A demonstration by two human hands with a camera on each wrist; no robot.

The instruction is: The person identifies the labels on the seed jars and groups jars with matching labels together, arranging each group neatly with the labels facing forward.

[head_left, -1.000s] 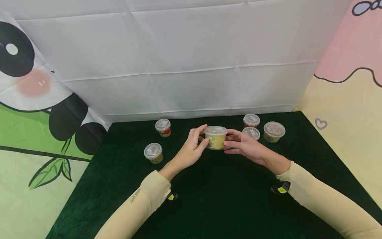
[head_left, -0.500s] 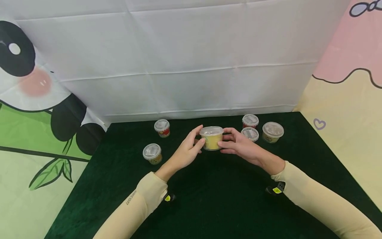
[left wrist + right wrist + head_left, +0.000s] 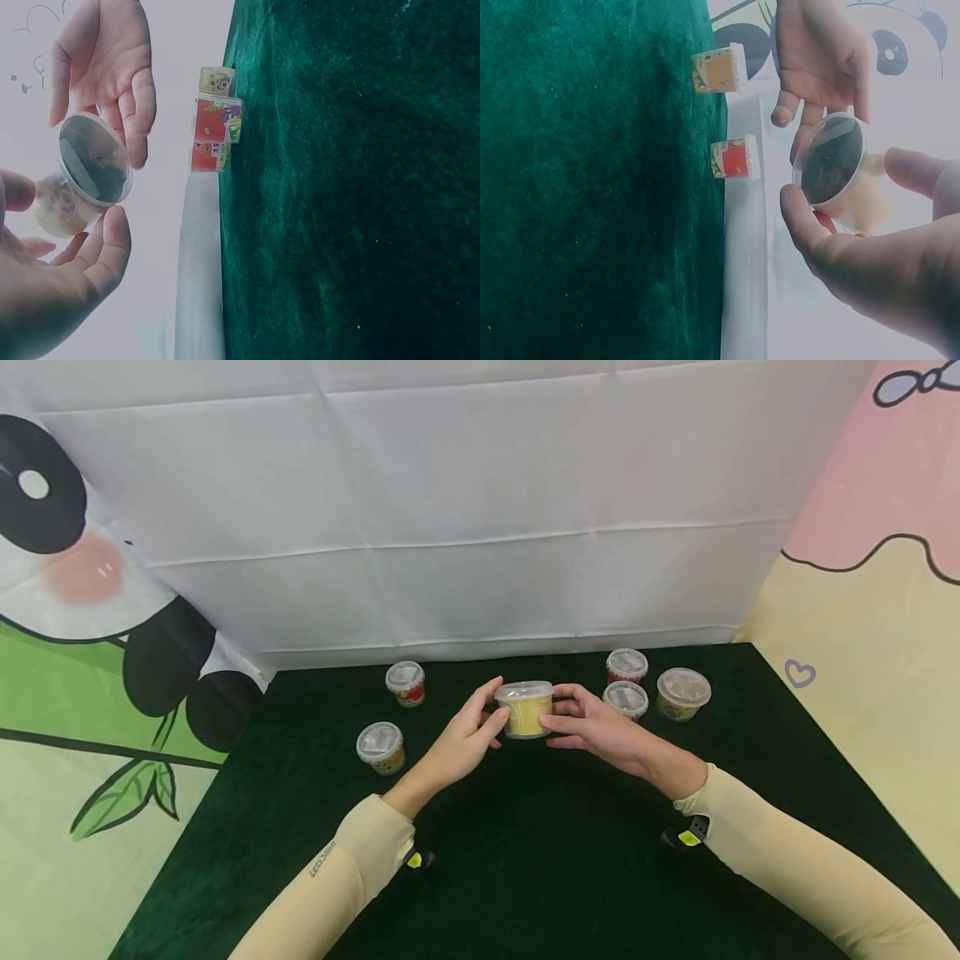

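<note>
In the head view a round plastic tub with a yellow label and a clear lid is held upright above the table. My left hand grips its left side, thumb in front and fingers behind. On the opposite side my right hand holds it between thumb and fingers. Both wrist views catch the tub tilted, with a round dark see-through face towards the camera. A yellow label with a cartoon print shows in the left wrist view.
Left on the dark green cloth stand a red-labelled tub and a yellow-labelled tub. To the right are a red-labelled tub, a small lidded tub and a wider tub. A white curtain rises behind.
Both hands have shifted slightly left together with the yellow tub, which has turned a little so its label's printed emblem is less visible. The other tubs stay put.
</note>
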